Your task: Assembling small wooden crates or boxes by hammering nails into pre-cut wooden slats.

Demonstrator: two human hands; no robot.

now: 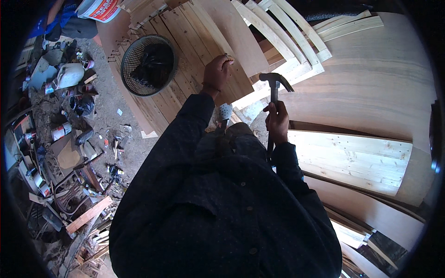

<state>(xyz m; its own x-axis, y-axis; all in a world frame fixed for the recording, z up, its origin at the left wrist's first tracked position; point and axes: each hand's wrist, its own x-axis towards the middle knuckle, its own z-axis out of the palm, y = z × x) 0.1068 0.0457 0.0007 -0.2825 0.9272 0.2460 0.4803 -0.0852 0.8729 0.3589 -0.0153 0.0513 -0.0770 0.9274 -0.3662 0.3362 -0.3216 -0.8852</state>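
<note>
My right hand [277, 123] is wrapped round the handle of a claw hammer [274, 88], held upright with its dark head at the top. My left hand [217, 74] is closed in a pinch over the right part of a panel of joined wooden boards [185, 65]. A tiny thing shows at its fingertips, too small to make out. Left of that hand, a round mesh basket [125, 74] stands on the panel with a black plastic bag [155, 65] inside. Several nails [112, 56] stick up along the panel's far left edge.
Pale wooden frames [296, 46] and a large plywood sheet [366, 78] lie to the right. Below them is a light board panel [352, 160]. Cans, scraps and a white jug [70, 75] litter the left floor. A white bucket [99, 10] stands at the far left.
</note>
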